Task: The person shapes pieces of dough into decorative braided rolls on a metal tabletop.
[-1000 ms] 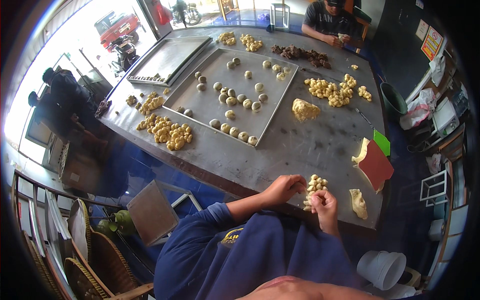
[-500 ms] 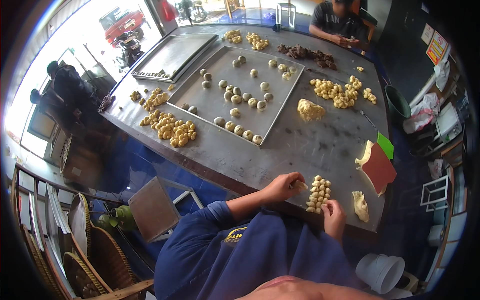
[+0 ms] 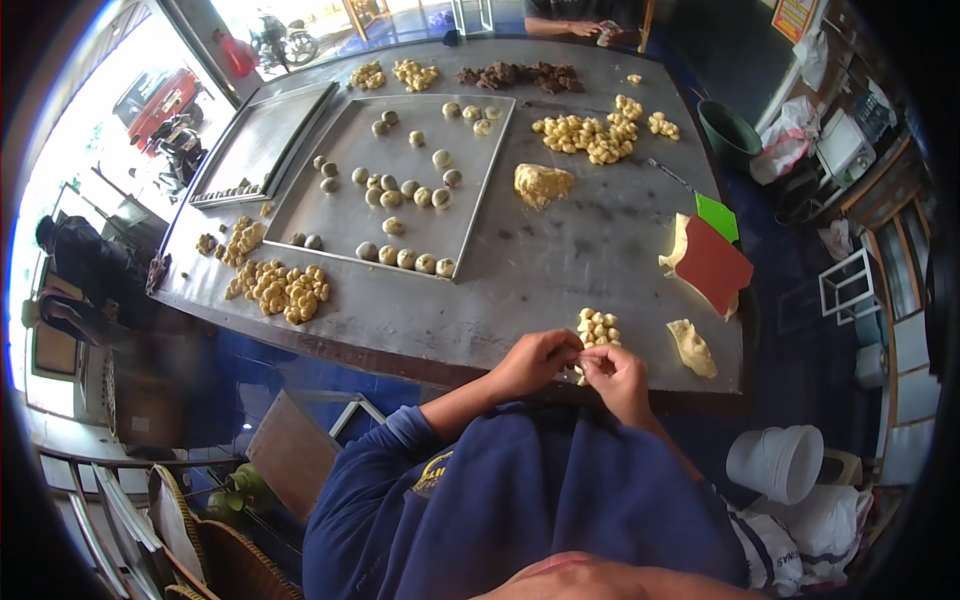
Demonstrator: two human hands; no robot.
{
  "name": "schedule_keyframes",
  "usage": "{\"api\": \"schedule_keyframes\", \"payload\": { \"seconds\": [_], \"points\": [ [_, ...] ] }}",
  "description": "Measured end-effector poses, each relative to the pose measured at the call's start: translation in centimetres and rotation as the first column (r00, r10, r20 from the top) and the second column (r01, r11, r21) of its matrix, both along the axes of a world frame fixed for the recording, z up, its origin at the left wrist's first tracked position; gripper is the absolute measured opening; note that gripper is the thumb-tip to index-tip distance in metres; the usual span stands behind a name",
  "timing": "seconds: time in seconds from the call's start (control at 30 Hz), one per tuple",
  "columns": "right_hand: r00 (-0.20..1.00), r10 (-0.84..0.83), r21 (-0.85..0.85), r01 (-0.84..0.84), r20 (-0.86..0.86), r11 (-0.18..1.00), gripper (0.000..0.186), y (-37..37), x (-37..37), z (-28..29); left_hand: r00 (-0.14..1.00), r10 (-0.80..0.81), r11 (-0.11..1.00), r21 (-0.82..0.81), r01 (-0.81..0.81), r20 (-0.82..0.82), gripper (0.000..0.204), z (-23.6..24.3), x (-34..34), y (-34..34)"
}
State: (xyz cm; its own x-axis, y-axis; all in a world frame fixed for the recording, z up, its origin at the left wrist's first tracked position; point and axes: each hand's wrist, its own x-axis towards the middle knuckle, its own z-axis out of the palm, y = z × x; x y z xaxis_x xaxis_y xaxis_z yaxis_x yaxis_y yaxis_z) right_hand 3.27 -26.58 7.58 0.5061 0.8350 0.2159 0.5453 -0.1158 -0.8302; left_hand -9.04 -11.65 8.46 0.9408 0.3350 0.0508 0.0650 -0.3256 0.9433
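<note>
My left hand point(image 3: 540, 358) and my right hand point(image 3: 612, 374) meet at the near edge of the metal table point(image 3: 560, 270), fingertips pinched together on a small piece of yellow dough that is mostly hidden between them. Just beyond the fingers lies a small cluster of dough balls point(image 3: 598, 327). A torn lump of yellow dough point(image 3: 692, 347) rests to the right of my right hand.
A metal tray point(image 3: 470, 215) with several dough balls sits mid-table, a second tray point(image 3: 262, 140) to its left. Dough piles point(image 3: 280, 287), point(image 3: 590, 137), a dough lump point(image 3: 542, 183), brown filling point(image 3: 515, 74), red and green scrapers point(image 3: 712, 262). White bucket point(image 3: 775, 462) at right; another person's hands point(image 3: 585, 27) at the far edge.
Both hands have drawn back from the dough-ball cluster toward the table's near edge and come together. The view has shifted so the table sits more centred.
</note>
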Motion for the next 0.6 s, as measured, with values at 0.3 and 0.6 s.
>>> {"api": "schedule_keyframes", "payload": {
  "seconds": [0.3, 0.6],
  "points": [
    [0.95, -0.058, -0.043, 0.047, -0.307, 0.998, 0.019, -3.7, 5.0, 1.9, 0.985, 0.166, 0.983, -0.069, -0.169, -0.051, 0.034, -1.5, -0.9, 1.6],
    [0.97, -0.231, -0.229, 0.208, -0.076, 0.951, 0.015, -4.6, 1.4, -0.8, 0.953, -0.003, 0.969, -0.235, -0.072, -0.304, 0.032, -0.2, -0.3, 2.0]
  ]
}}
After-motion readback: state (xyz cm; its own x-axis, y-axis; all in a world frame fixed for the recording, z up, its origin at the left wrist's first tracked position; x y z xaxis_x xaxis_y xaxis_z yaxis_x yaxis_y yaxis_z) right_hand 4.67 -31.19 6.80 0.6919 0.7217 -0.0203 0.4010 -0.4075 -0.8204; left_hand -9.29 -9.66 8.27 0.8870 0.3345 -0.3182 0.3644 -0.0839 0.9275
